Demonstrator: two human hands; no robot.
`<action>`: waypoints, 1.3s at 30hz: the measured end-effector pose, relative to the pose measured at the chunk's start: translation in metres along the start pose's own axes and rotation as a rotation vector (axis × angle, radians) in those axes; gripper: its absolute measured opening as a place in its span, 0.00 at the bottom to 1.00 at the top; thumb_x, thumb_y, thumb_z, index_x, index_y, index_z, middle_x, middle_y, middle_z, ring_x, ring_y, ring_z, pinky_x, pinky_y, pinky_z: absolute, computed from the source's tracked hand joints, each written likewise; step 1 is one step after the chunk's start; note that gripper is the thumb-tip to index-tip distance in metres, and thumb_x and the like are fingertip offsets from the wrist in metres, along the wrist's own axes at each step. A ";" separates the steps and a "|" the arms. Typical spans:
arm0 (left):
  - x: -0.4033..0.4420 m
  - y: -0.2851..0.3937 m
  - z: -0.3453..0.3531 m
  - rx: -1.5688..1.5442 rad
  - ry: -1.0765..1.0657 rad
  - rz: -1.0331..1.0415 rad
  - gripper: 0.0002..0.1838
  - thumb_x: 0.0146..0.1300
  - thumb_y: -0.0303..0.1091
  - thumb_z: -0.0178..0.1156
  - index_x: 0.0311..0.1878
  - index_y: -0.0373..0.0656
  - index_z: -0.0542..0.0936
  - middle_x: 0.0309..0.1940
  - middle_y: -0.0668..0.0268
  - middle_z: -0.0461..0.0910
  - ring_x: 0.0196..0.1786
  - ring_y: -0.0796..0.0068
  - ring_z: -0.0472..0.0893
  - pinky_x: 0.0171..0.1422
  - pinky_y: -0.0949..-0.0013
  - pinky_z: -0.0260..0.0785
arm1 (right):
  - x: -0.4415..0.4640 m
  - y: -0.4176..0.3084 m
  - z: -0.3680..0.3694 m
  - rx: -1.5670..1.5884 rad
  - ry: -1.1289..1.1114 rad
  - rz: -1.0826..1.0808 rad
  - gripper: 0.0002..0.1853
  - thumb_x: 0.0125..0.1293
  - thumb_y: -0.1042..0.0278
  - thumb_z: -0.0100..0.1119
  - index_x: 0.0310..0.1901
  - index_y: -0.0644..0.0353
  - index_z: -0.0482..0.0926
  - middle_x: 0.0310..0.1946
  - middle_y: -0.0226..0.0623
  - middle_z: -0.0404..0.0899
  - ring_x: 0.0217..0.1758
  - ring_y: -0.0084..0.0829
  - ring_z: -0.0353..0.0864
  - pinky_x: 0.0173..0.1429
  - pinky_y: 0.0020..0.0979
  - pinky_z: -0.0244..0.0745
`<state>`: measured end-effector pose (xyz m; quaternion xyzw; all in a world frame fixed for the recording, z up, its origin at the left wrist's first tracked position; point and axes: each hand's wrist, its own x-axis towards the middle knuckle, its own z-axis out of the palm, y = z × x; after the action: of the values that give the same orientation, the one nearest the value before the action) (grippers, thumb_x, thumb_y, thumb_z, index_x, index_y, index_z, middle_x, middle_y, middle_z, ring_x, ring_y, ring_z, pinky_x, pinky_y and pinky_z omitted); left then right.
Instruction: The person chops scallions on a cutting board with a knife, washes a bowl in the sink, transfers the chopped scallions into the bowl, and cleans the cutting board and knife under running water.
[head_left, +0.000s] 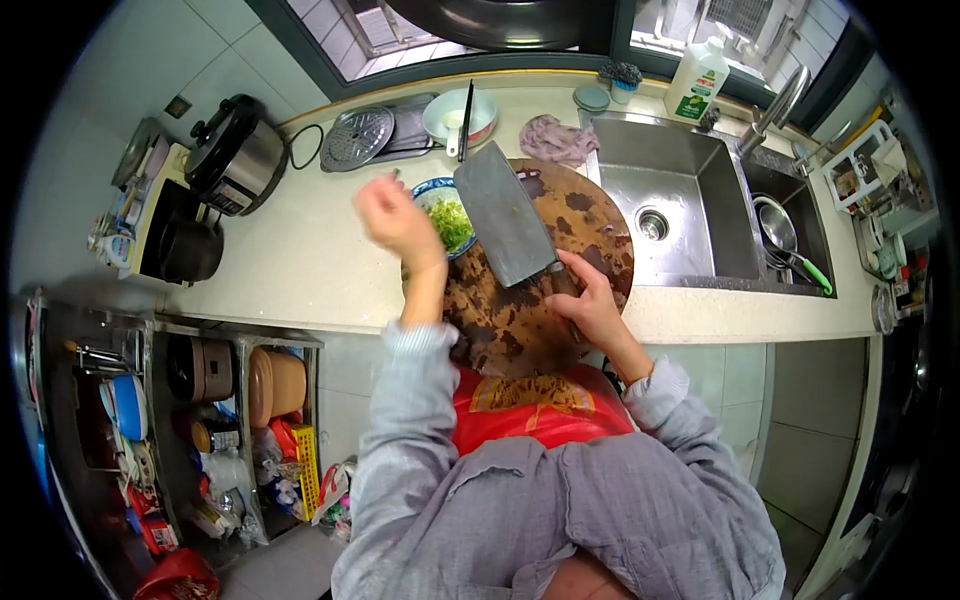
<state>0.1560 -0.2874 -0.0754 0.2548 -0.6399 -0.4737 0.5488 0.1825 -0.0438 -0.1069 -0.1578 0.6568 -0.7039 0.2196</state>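
My right hand (590, 305) is closed around the dark handle of a cleaver (505, 215). The broad grey blade lies tilted over the round wooden chopping board (590, 215), its far end pointing up and left. To the left, my left hand (400, 220) is raised beside a blue-rimmed bowl (437, 186). Its fingers look curled but are smeared by motion, so whether they hold anything is unclear. Chopped green scallions (450, 222) lie in the bowl, which the blade partly hides on its right side.
Behind the board stands a white bowl (480, 110) with a white spoon and black chopsticks (466, 120). A crumpled cloth (557, 140) lies near the steel sink (690, 160). A pressure cooker (235, 155) stands at left. Below the counter hangs a red bag (540, 420).
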 end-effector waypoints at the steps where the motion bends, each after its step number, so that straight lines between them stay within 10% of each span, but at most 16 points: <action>1: -0.006 -0.034 0.003 0.297 -0.162 0.357 0.07 0.60 0.32 0.56 0.36 0.39 0.79 0.36 0.58 0.79 0.34 0.63 0.77 0.44 0.66 0.69 | -0.003 0.004 0.000 -0.033 0.004 -0.033 0.31 0.49 0.79 0.59 0.59 0.69 0.66 0.49 0.38 0.76 0.50 0.24 0.74 0.53 0.25 0.69; 3: -0.001 -0.064 0.002 0.493 -0.366 0.664 0.07 0.57 0.30 0.57 0.37 0.39 0.80 0.33 0.56 0.79 0.35 0.57 0.77 0.45 0.61 0.68 | 0.003 0.003 -0.004 -0.180 0.006 -0.160 0.31 0.50 0.78 0.60 0.59 0.69 0.66 0.49 0.39 0.76 0.52 0.25 0.73 0.56 0.26 0.68; 9: 0.008 -0.018 0.001 0.216 -0.311 0.051 0.08 0.57 0.30 0.59 0.39 0.37 0.79 0.33 0.60 0.80 0.39 0.64 0.77 0.47 0.64 0.68 | 0.005 -0.007 -0.008 -0.041 -0.040 -0.051 0.30 0.53 0.77 0.60 0.60 0.68 0.67 0.49 0.37 0.75 0.51 0.24 0.74 0.56 0.25 0.68; 15: -0.043 0.012 0.023 0.351 -0.415 0.808 0.07 0.54 0.29 0.58 0.36 0.40 0.73 0.34 0.59 0.72 0.41 0.57 0.71 0.48 0.56 0.63 | 0.012 -0.015 0.015 -0.061 -0.075 -0.095 0.29 0.53 0.77 0.60 0.59 0.67 0.67 0.47 0.34 0.76 0.48 0.21 0.73 0.53 0.23 0.69; 21: -0.003 -0.060 0.011 0.878 -0.390 0.616 0.05 0.51 0.27 0.57 0.33 0.42 0.74 0.33 0.60 0.72 0.40 0.59 0.71 0.46 0.58 0.62 | 0.012 -0.018 -0.002 -0.164 -0.055 -0.129 0.29 0.54 0.78 0.60 0.59 0.67 0.67 0.48 0.35 0.76 0.48 0.21 0.73 0.51 0.23 0.70; 24: -0.001 -0.030 -0.002 0.602 -0.261 0.543 0.05 0.53 0.27 0.56 0.34 0.43 0.77 0.34 0.62 0.74 0.42 0.62 0.72 0.48 0.59 0.63 | 0.013 -0.021 -0.005 -0.244 -0.017 -0.332 0.30 0.53 0.76 0.62 0.60 0.63 0.68 0.47 0.35 0.76 0.42 0.26 0.77 0.46 0.27 0.73; 27: 0.003 -0.064 -0.013 0.624 -0.477 0.555 0.07 0.54 0.27 0.56 0.36 0.43 0.79 0.34 0.62 0.77 0.44 0.62 0.74 0.51 0.61 0.64 | 0.017 -0.036 -0.016 -0.765 -0.051 -0.503 0.30 0.52 0.77 0.61 0.60 0.56 0.69 0.40 0.35 0.75 0.39 0.37 0.77 0.41 0.34 0.74; 29: 0.015 -0.094 -0.016 0.344 -0.231 0.046 0.07 0.54 0.27 0.56 0.36 0.39 0.79 0.32 0.60 0.79 0.41 0.59 0.76 0.47 0.63 0.68 | 0.025 -0.038 -0.029 -1.082 0.012 -0.707 0.29 0.52 0.75 0.56 0.59 0.47 0.72 0.33 0.32 0.71 0.34 0.36 0.74 0.35 0.35 0.69; 31: 0.022 -0.060 -0.022 0.311 -0.174 0.039 0.07 0.54 0.26 0.55 0.36 0.38 0.78 0.33 0.59 0.79 0.40 0.60 0.76 0.46 0.61 0.69 | 0.029 -0.035 -0.046 -1.396 0.043 -0.888 0.28 0.52 0.73 0.54 0.58 0.44 0.73 0.32 0.29 0.71 0.33 0.31 0.73 0.33 0.31 0.67; 39: -0.029 0.011 0.021 0.504 -0.541 0.653 0.05 0.51 0.25 0.58 0.33 0.43 0.74 0.30 0.61 0.73 0.36 0.58 0.73 0.39 0.59 0.66 | 0.042 -0.045 -0.034 -1.602 -0.007 -1.133 0.23 0.51 0.68 0.53 0.52 0.39 0.77 0.33 0.27 0.72 0.33 0.26 0.71 0.34 0.28 0.64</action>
<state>0.1459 -0.2513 -0.0781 0.0337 -0.9005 -0.1567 0.4042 0.1251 -0.0348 -0.0674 -0.5541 0.7665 -0.0507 -0.3206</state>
